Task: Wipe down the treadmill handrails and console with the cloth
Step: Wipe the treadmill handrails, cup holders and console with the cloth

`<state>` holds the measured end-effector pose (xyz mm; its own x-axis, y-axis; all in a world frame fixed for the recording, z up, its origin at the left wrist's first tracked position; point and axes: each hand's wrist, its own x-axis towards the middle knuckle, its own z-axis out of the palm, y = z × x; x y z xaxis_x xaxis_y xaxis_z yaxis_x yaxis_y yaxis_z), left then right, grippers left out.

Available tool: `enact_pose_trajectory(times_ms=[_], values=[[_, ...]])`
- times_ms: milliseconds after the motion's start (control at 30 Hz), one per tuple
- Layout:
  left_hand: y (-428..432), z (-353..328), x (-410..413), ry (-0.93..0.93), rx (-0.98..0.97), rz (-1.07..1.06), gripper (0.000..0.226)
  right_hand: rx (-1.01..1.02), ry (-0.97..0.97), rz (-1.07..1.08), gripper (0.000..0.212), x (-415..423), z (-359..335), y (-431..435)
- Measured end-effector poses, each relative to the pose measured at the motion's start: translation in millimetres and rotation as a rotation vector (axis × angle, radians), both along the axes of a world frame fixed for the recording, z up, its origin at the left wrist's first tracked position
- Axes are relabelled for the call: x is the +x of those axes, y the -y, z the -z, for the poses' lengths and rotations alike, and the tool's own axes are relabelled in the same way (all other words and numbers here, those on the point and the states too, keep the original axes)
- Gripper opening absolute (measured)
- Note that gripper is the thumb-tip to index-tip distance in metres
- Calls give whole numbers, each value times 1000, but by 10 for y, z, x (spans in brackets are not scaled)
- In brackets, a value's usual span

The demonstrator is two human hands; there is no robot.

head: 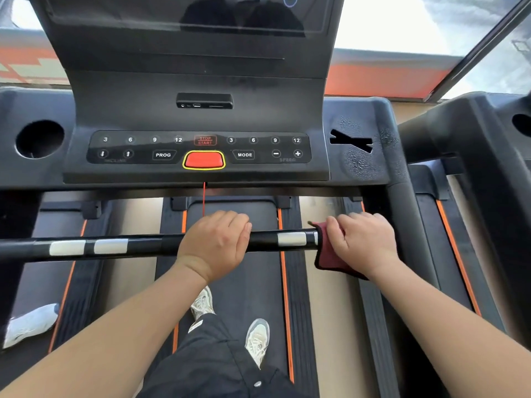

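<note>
Treadmill handrail (143, 244) with cloth (327, 258), two hands applied.
The grip of the left hand (215, 245) is closed round the bare handrail. The grip of the right hand (366, 242) is closed on the red cloth, which is folded over the handrail's end (a corner hangs below the grip). The console (201, 152) is seen beyond both grips, untouched.

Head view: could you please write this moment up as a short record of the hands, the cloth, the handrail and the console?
left hand: bare, grips the front handrail near its middle
right hand: holds the cloth around the handrail's right end
cloth: dark red, wrapped over the bar, lower edge hanging below it
front handrail: black, horizontal, with silver patches
console: dark, untouched by either hand; red button at centre of the key panel
</note>
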<state>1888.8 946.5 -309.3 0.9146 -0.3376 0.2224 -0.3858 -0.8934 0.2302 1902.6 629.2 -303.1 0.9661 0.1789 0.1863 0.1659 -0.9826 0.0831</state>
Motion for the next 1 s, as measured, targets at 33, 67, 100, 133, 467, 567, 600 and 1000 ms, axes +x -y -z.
enact_pose_trajectory(times_ms=[33,67,100,133,467,567,600,1000], values=[[2,0,-1,-1,0,-2,38,2,12,48,55,-7,17,-63],[2,3,-10,3,1,-5,40,3,23,84,55,-22,29,-125],[5,5,-14,8,4,-4,41,11,28,108,55,-33,26,-175],[7,2,-11,13,7,-3,42,24,18,135,54,-41,15,-227],[-63,-41,10,20,-199,81,38,159,-102,69,41,-125,8,-1837],[-195,-203,-24,-46,-404,102,40,124,-148,3,25,-122,-53,-2007],[-245,-262,-38,-27,-408,114,39,112,-168,-22,20,-132,-72,-2034],[-257,-449,-32,62,-330,35,38,12,-156,-139,35,-59,-69,-931]])
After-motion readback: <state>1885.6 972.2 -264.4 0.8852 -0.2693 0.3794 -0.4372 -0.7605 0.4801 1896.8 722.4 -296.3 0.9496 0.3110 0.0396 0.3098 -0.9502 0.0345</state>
